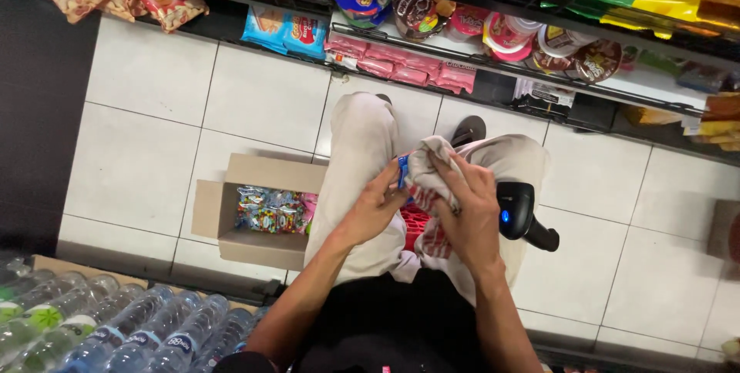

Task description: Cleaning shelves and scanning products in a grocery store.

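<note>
I sit on the floor with my legs in beige trousers stretched toward a shelf. My right hand [466, 215] grips a striped white and red cloth [432, 169] bunched over my lap. My left hand [376, 207] holds a small blue packet [401, 170], which the cloth presses against and partly hides. A red item [414, 221] lies on my lap under both hands. A black handheld scanner [521, 215] with a blue light rests on my right thigh, just beside my right hand.
An open cardboard box [258, 176] with colourful candy packs sits on the white tiles left of my leg. Shelves [493, 65] of snack packets and cups run across the top. Several shrink-wrapped water bottles [100, 327] lie at bottom left.
</note>
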